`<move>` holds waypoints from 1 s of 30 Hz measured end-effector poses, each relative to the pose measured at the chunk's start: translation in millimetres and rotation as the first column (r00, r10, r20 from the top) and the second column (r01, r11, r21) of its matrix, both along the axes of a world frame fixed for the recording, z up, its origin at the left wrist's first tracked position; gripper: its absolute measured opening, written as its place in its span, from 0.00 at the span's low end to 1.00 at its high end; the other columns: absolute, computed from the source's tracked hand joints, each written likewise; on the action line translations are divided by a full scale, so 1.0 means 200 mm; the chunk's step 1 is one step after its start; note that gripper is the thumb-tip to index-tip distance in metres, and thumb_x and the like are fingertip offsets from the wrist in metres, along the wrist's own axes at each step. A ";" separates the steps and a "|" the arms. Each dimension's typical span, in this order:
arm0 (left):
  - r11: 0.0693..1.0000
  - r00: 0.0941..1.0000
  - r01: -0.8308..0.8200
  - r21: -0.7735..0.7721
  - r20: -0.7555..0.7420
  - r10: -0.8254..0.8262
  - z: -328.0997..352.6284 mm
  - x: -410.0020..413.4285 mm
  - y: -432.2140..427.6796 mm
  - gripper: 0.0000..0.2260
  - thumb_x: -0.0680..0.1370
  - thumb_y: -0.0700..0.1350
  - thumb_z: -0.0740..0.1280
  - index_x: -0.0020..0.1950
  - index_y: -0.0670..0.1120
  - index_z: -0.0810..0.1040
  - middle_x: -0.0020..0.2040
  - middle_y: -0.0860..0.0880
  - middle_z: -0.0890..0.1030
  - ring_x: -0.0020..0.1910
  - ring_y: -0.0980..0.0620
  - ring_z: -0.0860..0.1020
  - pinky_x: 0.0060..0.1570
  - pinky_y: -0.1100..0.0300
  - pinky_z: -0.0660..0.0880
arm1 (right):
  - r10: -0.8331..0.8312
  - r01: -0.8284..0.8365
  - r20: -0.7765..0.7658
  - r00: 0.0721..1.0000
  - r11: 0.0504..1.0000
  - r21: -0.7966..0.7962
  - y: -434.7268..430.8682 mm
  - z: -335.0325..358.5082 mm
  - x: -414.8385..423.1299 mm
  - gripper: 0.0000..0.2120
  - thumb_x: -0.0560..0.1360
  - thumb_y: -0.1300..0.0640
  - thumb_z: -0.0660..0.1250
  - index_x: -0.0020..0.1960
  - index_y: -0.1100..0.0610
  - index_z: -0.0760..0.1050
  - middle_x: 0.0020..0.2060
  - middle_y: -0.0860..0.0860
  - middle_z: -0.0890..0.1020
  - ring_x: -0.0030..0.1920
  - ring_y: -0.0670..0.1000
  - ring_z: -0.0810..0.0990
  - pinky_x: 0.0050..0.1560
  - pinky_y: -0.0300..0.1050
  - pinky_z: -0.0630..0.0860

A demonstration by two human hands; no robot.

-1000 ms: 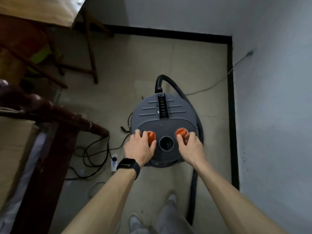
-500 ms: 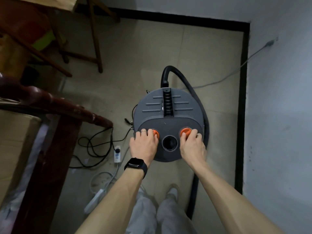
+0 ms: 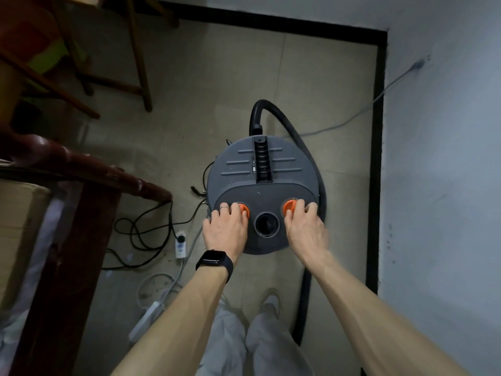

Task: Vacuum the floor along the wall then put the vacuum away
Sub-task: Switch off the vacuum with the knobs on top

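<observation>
Vacuum (image 3: 264, 169): round grey drum, black hose (image 3: 284, 118) at far side. Left hand (image 3: 225, 230) and right hand (image 3: 306, 230) curl close-set fingers over orange knobs (image 3: 289, 207).

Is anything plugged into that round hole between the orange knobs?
No, empty: the round port shows a dark open hollow; the black hose joins the vacuum's far side.

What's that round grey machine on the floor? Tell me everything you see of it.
A round grey plastic canister vacuum stands upright on the beige tiled floor near a corner. A black ribbed handle crosses its top; a dark round opening sits between two knobs. The left hand grips the left orange knob, the right hand the right orange knob. A black hose leaves its far side, curving round its right.
</observation>
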State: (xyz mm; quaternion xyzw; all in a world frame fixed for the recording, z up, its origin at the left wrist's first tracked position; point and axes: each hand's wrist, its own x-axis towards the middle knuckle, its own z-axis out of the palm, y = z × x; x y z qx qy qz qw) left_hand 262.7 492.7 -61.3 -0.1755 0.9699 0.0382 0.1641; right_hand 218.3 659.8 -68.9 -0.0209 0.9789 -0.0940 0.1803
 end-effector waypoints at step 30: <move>0.913 0.936 -0.344 0.218 0.157 0.315 0.03 -0.05 0.06 0.17 0.85 0.54 0.49 0.59 0.46 0.72 0.62 0.43 0.76 0.58 0.39 0.77 0.56 0.45 0.68 | 0.093 -0.096 0.062 0.994 0.994 0.046 0.06 -0.02 0.00 0.18 0.85 0.43 0.50 0.64 0.56 0.67 0.52 0.56 0.79 0.48 0.64 0.82 0.42 0.55 0.77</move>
